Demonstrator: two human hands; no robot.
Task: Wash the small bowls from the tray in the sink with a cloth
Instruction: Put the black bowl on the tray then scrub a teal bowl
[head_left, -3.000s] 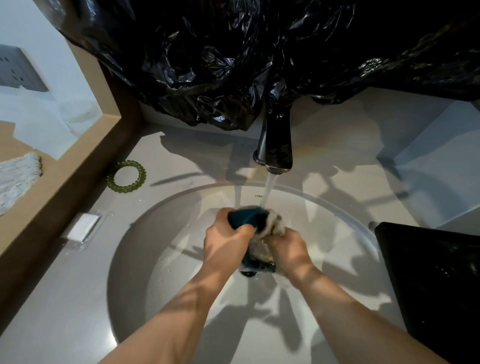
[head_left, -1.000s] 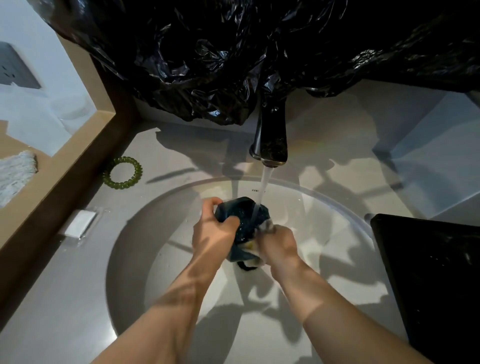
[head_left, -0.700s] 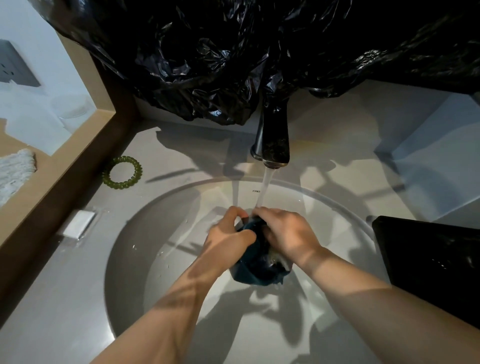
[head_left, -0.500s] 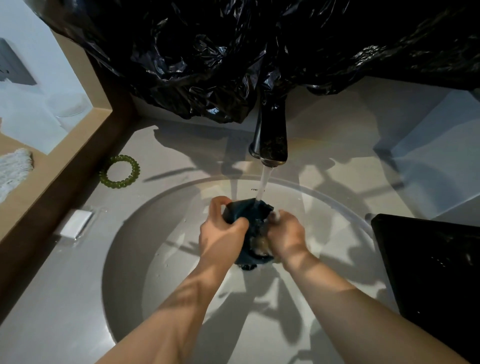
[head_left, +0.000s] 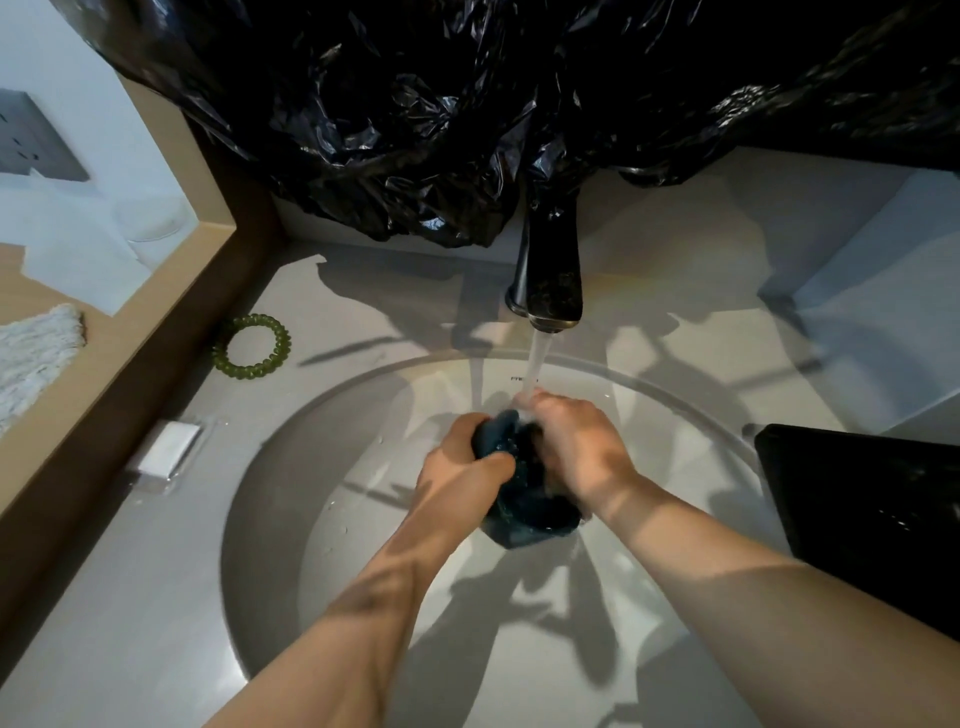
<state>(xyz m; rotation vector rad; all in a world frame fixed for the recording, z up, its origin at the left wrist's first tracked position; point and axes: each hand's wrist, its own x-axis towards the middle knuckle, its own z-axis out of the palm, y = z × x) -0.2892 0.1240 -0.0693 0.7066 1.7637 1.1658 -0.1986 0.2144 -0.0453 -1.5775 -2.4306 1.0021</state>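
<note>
A small dark teal bowl (head_left: 535, 514) is held over the white sink basin (head_left: 249, 519), under the water running from the black tap (head_left: 550, 280). My left hand (head_left: 457, 467) grips the bowl's left rim with curled fingers. My right hand (head_left: 576, 447) lies curled over the bowl's top and right side, and the water stream lands on its fingertips. The cloth is hidden under my right hand. At the right edge sits the black tray (head_left: 872, 509); what it holds is too dark to make out.
A green coiled hair tie (head_left: 252, 346) and a small white wrapped packet (head_left: 165, 456) lie on the counter left of the basin. Crumpled black plastic sheeting (head_left: 415, 130) hangs above the tap. A wooden frame (head_left: 156, 312) borders the counter on the left.
My right hand has swung from the bowl's right side up over its top, and the pale cloth has gone out of sight. The bowl sits lower. My left hand keeps its grip.
</note>
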